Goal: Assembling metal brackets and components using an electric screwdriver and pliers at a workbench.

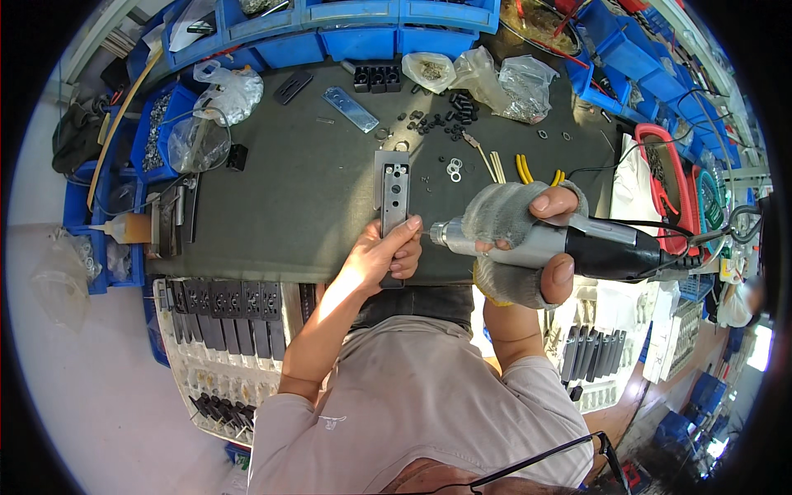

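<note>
My bare left hand (373, 257) is closed around the lower end of a narrow dark metal block (396, 213), which stands lengthwise at the near edge of the mat. Several holes and what look like screws show along its upper face. In a grey fingerless glove, my right hand (516, 221) grips a silver and black electric screwdriver (606, 246). The tool lies level, its silver nose (445, 234) pointing left toward the block, with a gap between them. Whether a bit sits in the nose is hard to make out.
Small black parts (462, 109) and washers (454, 169) lie scattered on the dark mat (280, 206). Beyond them are a metal plate (351, 109), plastic bags (526, 82) and blue bins (359, 43). Yellow-handled pliers (524, 169) lie near my right hand. Trays of black parts (227, 309) flank me; a cord (734, 235) trails right.
</note>
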